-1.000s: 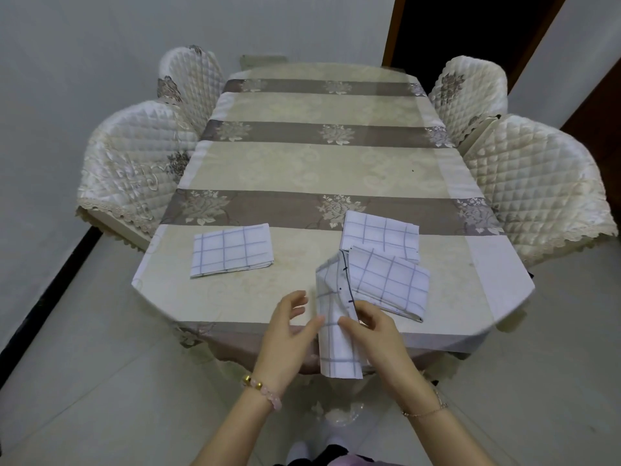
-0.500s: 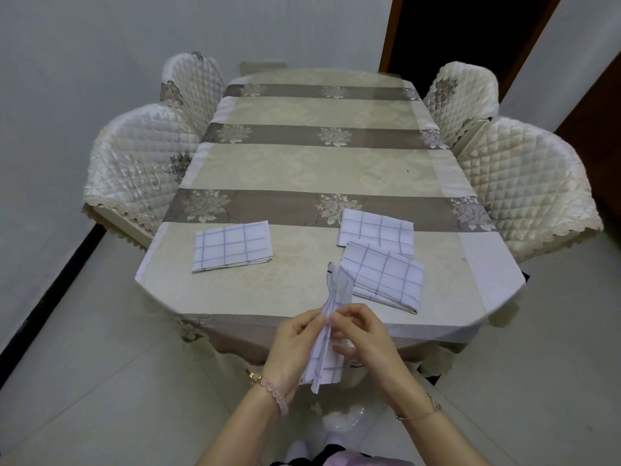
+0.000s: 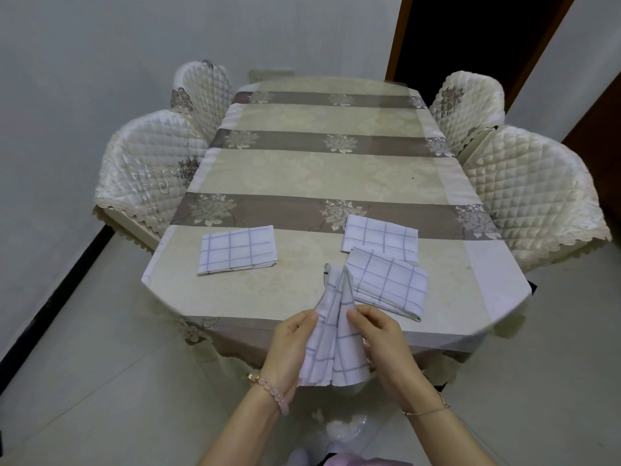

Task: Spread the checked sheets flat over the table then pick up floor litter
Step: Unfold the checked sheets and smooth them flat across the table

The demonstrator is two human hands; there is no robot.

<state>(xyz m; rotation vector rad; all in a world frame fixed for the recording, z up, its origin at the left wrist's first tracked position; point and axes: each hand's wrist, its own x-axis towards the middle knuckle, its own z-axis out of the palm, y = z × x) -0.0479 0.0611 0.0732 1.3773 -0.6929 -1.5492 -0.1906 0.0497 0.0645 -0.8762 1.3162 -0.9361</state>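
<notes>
Both your left hand (image 3: 291, 351) and right hand (image 3: 383, 344) pinch one folded checked sheet (image 3: 332, 344) at the table (image 3: 302, 183) edge, three others lying folded.

Four quilted cream chairs: two at 9-10 o'clock (near left chair (image 3: 148, 169), far left chair (image 3: 201, 85)), two at 2-3 o'clock (far right chair (image 3: 468, 99), near right chair (image 3: 531, 193)). Dark doorway (image 3: 470, 35) at 1 o'clock, brown door frame (image 3: 395, 35). Grey wall (image 3: 100, 45) at 11, black baseboard (image 3: 50, 304) at 8, pale tiled floor (image 3: 100, 381).
</notes>
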